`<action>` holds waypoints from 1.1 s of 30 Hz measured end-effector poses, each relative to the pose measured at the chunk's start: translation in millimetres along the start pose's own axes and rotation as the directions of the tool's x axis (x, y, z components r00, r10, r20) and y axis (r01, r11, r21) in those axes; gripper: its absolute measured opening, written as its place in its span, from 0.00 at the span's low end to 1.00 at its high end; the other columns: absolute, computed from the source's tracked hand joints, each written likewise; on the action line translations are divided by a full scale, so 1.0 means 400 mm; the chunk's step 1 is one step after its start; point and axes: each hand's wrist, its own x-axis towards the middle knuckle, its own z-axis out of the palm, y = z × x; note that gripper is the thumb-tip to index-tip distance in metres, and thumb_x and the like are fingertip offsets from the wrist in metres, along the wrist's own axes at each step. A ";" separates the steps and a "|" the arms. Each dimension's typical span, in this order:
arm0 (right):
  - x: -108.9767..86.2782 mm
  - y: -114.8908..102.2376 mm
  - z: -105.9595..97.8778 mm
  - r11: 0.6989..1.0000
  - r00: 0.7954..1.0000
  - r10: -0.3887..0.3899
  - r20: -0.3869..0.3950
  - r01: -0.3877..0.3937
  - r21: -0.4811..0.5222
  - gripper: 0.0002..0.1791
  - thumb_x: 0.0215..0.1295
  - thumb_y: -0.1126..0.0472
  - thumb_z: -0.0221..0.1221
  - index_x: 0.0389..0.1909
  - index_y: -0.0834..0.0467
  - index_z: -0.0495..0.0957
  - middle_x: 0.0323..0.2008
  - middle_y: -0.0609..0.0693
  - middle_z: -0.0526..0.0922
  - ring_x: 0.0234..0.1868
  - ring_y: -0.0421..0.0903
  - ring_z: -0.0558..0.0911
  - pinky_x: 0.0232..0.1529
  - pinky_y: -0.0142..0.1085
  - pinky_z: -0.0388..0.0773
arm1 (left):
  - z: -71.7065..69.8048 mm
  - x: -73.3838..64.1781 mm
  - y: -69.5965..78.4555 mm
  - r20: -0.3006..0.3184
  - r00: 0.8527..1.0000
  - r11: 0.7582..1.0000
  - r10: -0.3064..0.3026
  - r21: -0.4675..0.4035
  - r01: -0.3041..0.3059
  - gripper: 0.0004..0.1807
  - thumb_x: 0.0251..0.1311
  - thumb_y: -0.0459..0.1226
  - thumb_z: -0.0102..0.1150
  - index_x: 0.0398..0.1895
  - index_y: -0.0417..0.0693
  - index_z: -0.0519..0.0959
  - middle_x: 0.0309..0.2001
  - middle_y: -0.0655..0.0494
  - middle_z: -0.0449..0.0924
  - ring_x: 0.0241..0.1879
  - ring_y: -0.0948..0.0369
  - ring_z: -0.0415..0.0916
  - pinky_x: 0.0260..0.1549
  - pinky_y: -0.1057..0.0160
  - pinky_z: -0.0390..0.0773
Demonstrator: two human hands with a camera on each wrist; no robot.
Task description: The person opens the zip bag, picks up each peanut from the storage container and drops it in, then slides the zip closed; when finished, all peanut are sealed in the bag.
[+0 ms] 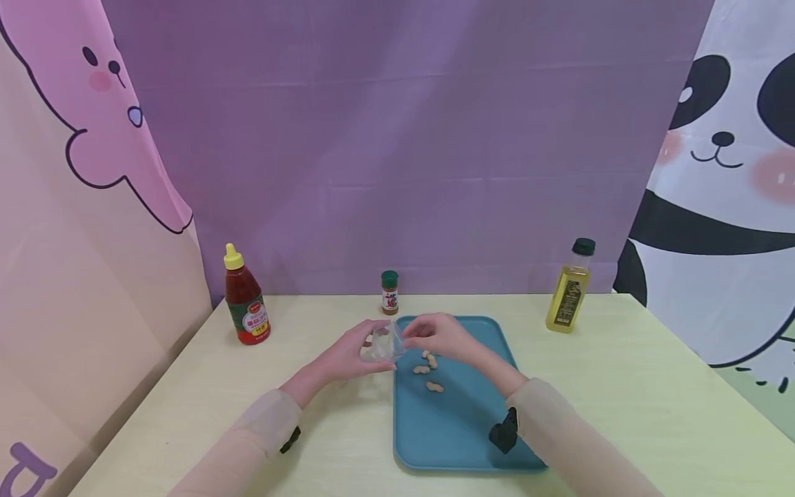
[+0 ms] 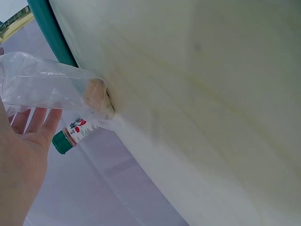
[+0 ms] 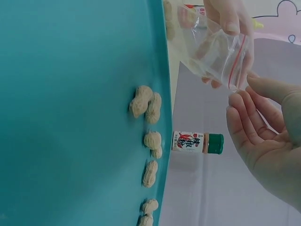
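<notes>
A clear zip bag (image 1: pixel 385 343) with a red seal line is held up by my left hand (image 1: pixel 349 355) beside the tray's left edge. My right hand (image 1: pixel 444 337) pinches the bag's rim at a corner between thumb and fingertips. Down in the bag's bottom lies a peanut (image 2: pixel 96 96), blurred through the plastic in the left wrist view. Several unshelled peanuts (image 3: pixel 149 174) lie on the blue tray (image 1: pixel 459 435), toward its left side in the head view. The right forearm reaches across the tray and covers part of it.
A ketchup bottle (image 1: pixel 248 310) with a yellow cap stands at the table's back left. Behind the hands is a small green-capped spice jar (image 1: pixel 390 297). An oil bottle (image 1: pixel 568 297) stands back right. A purple cloth (image 1: pixel 385 138) hangs behind the pale table (image 1: pixel 627 373).
</notes>
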 end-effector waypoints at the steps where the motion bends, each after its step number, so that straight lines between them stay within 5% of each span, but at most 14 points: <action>1: 0.000 0.001 -0.002 1.000 1.000 0.001 -0.005 -0.001 0.004 0.13 0.62 0.55 0.61 0.43 0.59 0.81 0.36 0.50 0.84 0.35 0.42 0.81 0.35 0.32 0.80 | 0.000 0.000 0.000 -0.001 1.000 1.000 0.000 0.000 0.000 0.44 0.49 0.54 0.67 0.68 0.50 0.60 0.62 0.55 0.67 0.59 0.59 0.68 0.55 0.59 0.75; 7: -0.007 0.011 -0.023 0.999 0.992 0.052 -0.111 -0.051 0.016 0.12 0.61 0.55 0.62 0.43 0.55 0.81 0.38 0.49 0.84 0.38 0.44 0.81 0.40 0.38 0.80 | -0.003 -0.002 0.000 0.011 1.000 1.000 -0.011 0.008 0.011 0.44 0.50 0.55 0.66 0.68 0.51 0.60 0.62 0.55 0.68 0.60 0.59 0.67 0.55 0.59 0.75; 17: -0.033 0.097 -0.062 0.985 0.945 0.169 -0.281 -0.170 0.019 0.13 0.61 0.56 0.61 0.44 0.59 0.81 0.41 0.55 0.84 0.43 0.51 0.81 0.42 0.43 0.80 | -0.001 0.002 -0.003 0.014 1.000 1.000 -0.019 0.021 0.019 0.46 0.48 0.57 0.66 0.69 0.51 0.60 0.62 0.56 0.68 0.61 0.60 0.67 0.55 0.60 0.75; 25: -0.050 0.151 -0.081 0.966 0.926 0.247 -0.285 -0.258 -0.001 0.13 0.63 0.59 0.59 0.45 0.63 0.79 0.43 0.60 0.82 0.45 0.55 0.80 0.43 0.45 0.79 | 0.000 0.002 -0.003 0.014 1.000 1.000 -0.022 0.022 0.022 0.46 0.48 0.56 0.67 0.68 0.51 0.60 0.61 0.56 0.68 0.60 0.60 0.67 0.55 0.60 0.74; 33: -0.061 0.189 -0.088 0.950 0.932 0.289 -0.220 -0.307 -0.053 0.13 0.62 0.63 0.59 0.45 0.67 0.79 0.42 0.61 0.83 0.44 0.56 0.80 0.42 0.46 0.79 | -0.002 0.001 0.001 0.009 1.000 1.000 -0.016 0.020 0.016 0.45 0.47 0.55 0.68 0.68 0.51 0.61 0.61 0.56 0.69 0.60 0.60 0.67 0.55 0.59 0.74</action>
